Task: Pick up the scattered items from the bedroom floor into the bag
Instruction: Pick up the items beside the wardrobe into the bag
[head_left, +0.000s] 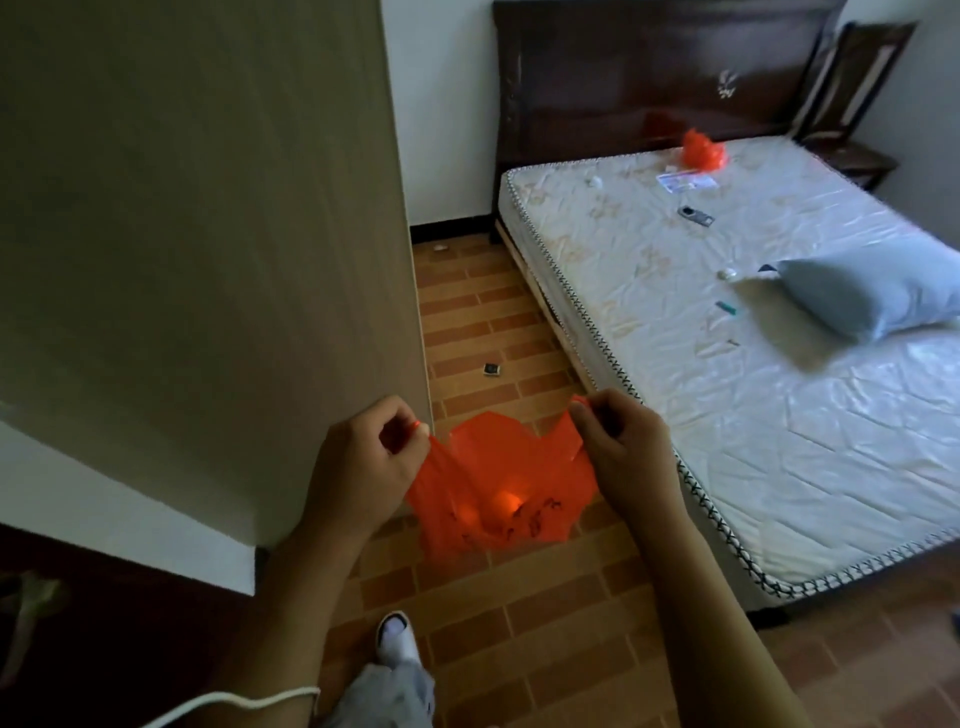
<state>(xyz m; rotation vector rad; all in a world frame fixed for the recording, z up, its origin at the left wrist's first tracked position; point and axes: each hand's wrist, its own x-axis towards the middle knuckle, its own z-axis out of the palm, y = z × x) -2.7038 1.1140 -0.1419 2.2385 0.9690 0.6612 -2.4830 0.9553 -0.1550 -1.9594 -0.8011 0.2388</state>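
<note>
Bag (498, 483) pinched open by left hand (363, 467) and right hand (623, 452) between wardrobe (208, 234) and mattress edge (597, 338).

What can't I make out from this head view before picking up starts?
- Bag contents: its own orange folds hide the inside, with both hands pinching the rim.
- Dark square item on the floor: too small to identify.
- White scrap by the far wall: too small, blurred.
- Floor under the bed: hidden by the mattress.
- Floor left: blocked by the wardrobe.
</note>
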